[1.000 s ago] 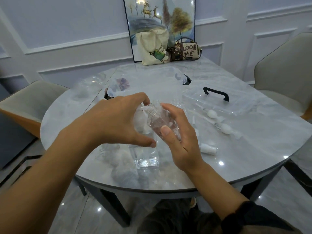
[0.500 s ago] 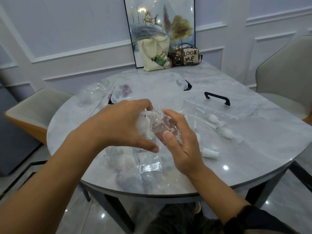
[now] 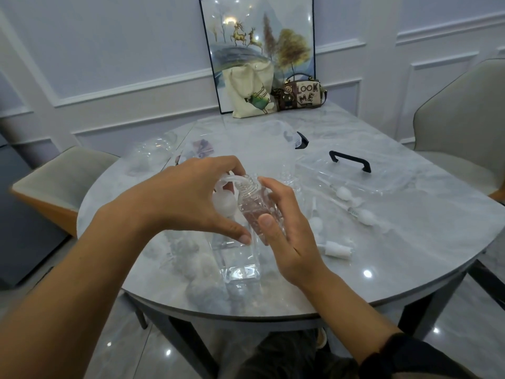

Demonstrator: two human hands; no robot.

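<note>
While right hand fingers clasp small clear bottle, tilted, above tabletop, left hand fingers pinch white pump cap just beside open threaded neck; bigger clear bottle stands beneath.

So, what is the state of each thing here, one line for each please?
small clear bottle: uncapped, tilted, gripped by the right hand
white pump cap: off the bottle, held by the left hand, its tube at the neck
large clear bottle: on the table, top hidden behind the hands
clear lid with black handle: lying flat
loose pump cap: lying on its side
handbag: upright
</note>
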